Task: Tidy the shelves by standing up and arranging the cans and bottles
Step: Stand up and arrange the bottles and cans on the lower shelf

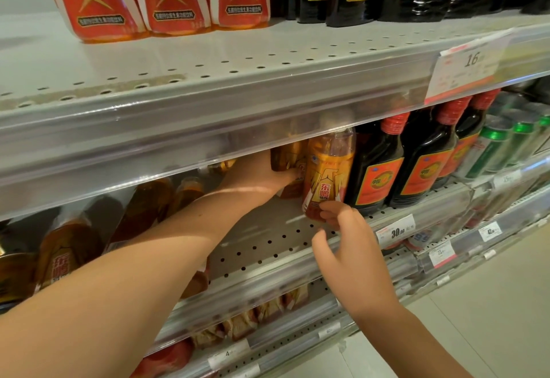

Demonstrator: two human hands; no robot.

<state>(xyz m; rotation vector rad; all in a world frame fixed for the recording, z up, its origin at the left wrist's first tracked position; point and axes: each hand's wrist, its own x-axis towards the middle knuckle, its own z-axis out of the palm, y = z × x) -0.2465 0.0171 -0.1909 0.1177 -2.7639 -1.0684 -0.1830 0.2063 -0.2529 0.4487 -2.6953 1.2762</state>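
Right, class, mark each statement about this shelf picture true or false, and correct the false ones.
1. The left hand holds an amber bottle at the back of the middle shelf. True.
2. The front orange bottle lies flat. False: it stands roughly upright.
3. Right of it stand dark bottles with red caps. True.
4. The right hand grips a green can. False: its fingertips are at the front orange bottle's base, and the green cans stand untouched at the far right.
5. The upper price tag reads 30. False: it reads 16.
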